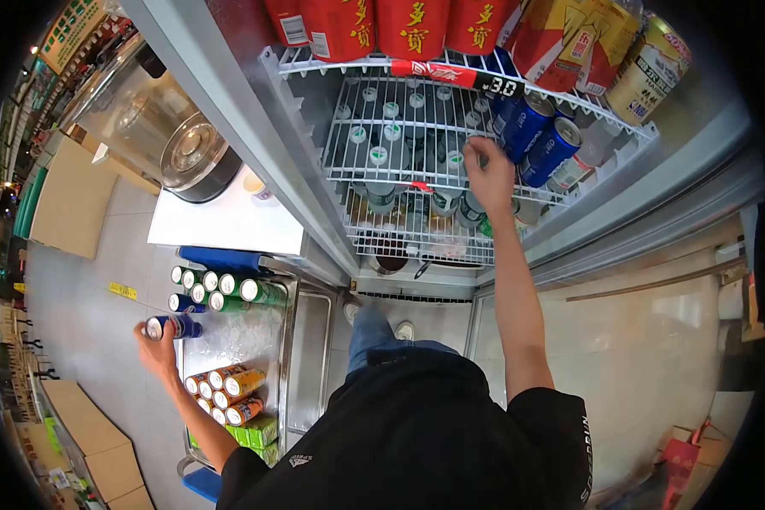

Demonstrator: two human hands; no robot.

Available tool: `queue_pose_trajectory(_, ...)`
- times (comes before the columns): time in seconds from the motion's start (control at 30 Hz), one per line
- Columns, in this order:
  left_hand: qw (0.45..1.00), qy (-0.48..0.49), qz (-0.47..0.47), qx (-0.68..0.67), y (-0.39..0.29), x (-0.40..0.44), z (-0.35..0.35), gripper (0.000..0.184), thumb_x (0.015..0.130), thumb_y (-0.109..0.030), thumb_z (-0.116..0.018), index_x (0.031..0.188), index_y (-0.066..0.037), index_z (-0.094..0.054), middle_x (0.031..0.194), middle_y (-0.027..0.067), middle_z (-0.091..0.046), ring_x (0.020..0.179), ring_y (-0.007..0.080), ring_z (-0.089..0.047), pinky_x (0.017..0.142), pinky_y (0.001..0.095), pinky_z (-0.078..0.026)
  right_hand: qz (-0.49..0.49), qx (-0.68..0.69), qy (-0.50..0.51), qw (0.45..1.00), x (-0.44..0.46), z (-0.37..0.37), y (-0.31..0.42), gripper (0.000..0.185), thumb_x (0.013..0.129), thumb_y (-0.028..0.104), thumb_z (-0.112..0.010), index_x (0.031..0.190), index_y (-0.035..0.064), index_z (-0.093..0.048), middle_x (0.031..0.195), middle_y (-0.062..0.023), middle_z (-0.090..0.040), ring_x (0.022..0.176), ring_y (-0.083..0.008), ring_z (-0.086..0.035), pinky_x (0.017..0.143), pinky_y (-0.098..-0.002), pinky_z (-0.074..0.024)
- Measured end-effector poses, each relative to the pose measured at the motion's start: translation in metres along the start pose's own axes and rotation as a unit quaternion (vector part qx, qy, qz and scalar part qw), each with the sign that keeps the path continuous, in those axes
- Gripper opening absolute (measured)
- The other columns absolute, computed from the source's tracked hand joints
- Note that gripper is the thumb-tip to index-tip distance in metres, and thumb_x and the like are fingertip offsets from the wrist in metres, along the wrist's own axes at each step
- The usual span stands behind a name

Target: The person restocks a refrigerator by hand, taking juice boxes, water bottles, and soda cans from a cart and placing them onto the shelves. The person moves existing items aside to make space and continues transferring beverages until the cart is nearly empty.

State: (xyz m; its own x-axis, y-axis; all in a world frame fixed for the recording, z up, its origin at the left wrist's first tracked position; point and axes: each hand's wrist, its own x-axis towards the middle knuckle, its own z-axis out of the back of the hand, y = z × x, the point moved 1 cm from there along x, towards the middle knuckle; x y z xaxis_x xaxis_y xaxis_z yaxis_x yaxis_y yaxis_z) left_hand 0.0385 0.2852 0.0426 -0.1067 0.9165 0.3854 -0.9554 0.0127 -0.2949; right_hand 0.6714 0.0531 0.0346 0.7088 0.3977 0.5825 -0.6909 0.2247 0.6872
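Observation:
My left hand point(156, 350) grips a blue drink can point(167, 327) over the left edge of the metal cart point(287, 340). Beside that can stands another blue can point(181, 303), with several green cans point(221, 287) behind it. My right hand point(491, 174) is inside the fridge at the front of a white wire shelf point(408, 177). Its fingers are loosely bent, and nothing shows in them. Just right of it, blue cans point(550, 153) stand on that shelf. White-capped bottles point(378, 155) fill the shelf to its left.
Red cans point(412, 30) and a tan can point(650, 72) line the upper shelf. Orange cans point(225, 393) and green cartons point(259, 432) are on the cart nearer me. The fridge's left frame point(238, 127) rises between the shelves and a clear dispenser point(178, 140).

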Motion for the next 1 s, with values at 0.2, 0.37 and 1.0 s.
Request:
queue_pose_trajectory(0.2,0.926,0.005,-0.200,-0.321,-0.135,-0.050,0.044,0.058,0.069,-0.016,-0.085,0.117,-0.002,-0.056,0.094,0.0079,-0.066,0.081,0.0139,-0.063,0.071,0.0266,-0.051,0.022,0.060,-0.004,0.998,-0.006,-0.001,0.007,0.026,0.083,0.023,-0.070,0.104,0.0067,-0.068,0.089,-0.0112,-0.070,0.083,-0.0262,-0.069,0.074,-0.0361,-0.0528)
queue_pose_trajectory(0.37,0.829,0.077,-0.352,-0.427,-0.274,-0.098,0.046,0.063,0.061,-0.021,-0.088,0.112,0.001,-0.059,0.098,0.0090,-0.066,0.084,0.0149,-0.063,0.071,0.0275,-0.050,0.135,0.151,0.168,0.965,-0.050,0.028,0.093,0.055,0.077,0.027,-0.076,0.125,0.0075,-0.058,0.115,-0.0158,-0.064,0.105,-0.0319,-0.062,0.090,-0.0403,-0.0488)
queue_pose_trajectory(1.0,0.656,0.206,-0.510,-0.516,-0.576,-0.205,-0.020,0.077,0.069,-0.040,-0.081,0.128,-0.001,-0.049,0.101,0.0201,-0.068,0.083,0.0320,-0.068,0.076,0.0388,-0.054,0.029,-0.123,-0.160,0.979,-0.031,0.073,0.008,0.068,0.072,0.020,-0.080,0.131,0.0036,-0.050,0.112,-0.0160,-0.058,0.097,-0.0346,-0.061,0.080,-0.0406,-0.0508)
